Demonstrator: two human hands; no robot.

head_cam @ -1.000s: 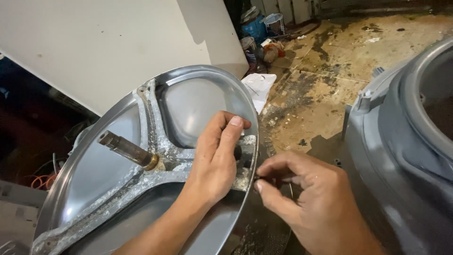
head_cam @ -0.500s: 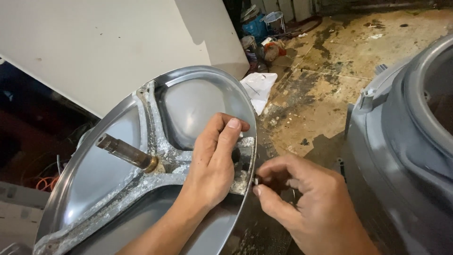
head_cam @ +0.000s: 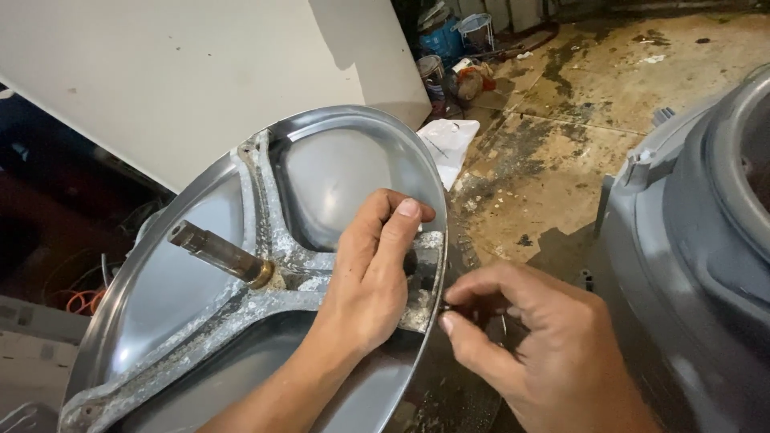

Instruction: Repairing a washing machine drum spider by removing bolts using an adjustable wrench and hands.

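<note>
Our steel drum back (head_cam: 337, 172) stands tilted on edge at centre-left of the frame, corroded spider arm (head_cam: 281, 277) and shaft (head_cam: 212, 250) facing us. Our left hand (head_cam: 373, 281) lies flat, fingers together, on the arm's end. Our right hand (head_cam: 529, 337) pinches a small fastener (head_cam: 446, 305) at the rim. We judge it could slip and drop onto the dirty floor (head_cam: 561, 136), or the drum could roll toward the grey tub (head_cam: 690, 265).
</note>
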